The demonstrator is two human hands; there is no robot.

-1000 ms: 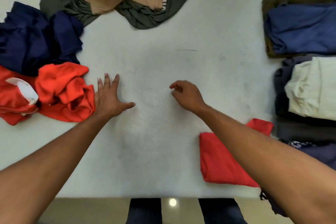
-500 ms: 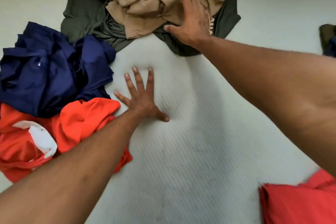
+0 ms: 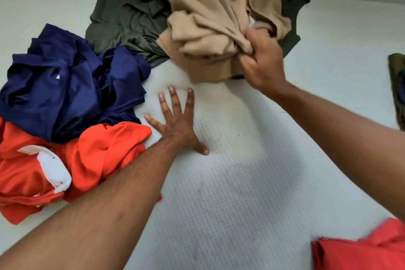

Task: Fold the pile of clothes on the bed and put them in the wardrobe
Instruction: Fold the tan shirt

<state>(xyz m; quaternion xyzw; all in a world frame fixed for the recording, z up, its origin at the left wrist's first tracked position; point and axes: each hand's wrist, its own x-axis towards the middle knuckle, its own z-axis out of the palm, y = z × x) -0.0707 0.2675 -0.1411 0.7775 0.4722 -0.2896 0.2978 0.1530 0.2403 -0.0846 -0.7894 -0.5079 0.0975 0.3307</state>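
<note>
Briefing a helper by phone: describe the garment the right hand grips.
On the white bed, look to the far side. The tan garment lies bunched atop an olive one, in the right hand. The navy heap and orange heap lie nearer; only it is tan.

Bed (image 3: 241, 193): upper centre, top garment (image 3: 203, 28) on bottom garment (image 3: 125, 15); left, rear garment (image 3: 65, 85) behind, touching front garment (image 3: 98, 155); lower right corner, corner garment (image 3: 361, 252).
</note>
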